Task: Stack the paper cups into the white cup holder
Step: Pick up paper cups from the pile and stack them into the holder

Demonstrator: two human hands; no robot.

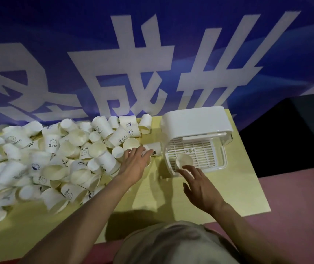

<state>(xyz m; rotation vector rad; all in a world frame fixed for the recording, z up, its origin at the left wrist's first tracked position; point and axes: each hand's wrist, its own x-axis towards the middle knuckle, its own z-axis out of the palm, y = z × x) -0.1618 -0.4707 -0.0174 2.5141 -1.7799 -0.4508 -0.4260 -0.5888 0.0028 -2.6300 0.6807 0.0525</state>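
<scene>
A big heap of white paper cups covers the left half of the yellow table. The white cup holder stands at the table's back right, its slotted tray facing me. One paper cup sits open side up at the front left of that tray. My left hand reaches to the heap's right edge and lies over a paper cup, thumb and fingers wrapped round it. My right hand hovers just in front of the holder with fingers spread and nothing in it, fingertips close to the cup in the tray.
A blue banner with large white characters hangs behind the table. A cup marked with a percent sign lies on its side between the heap and the holder. Right of the table is a dark block and reddish floor.
</scene>
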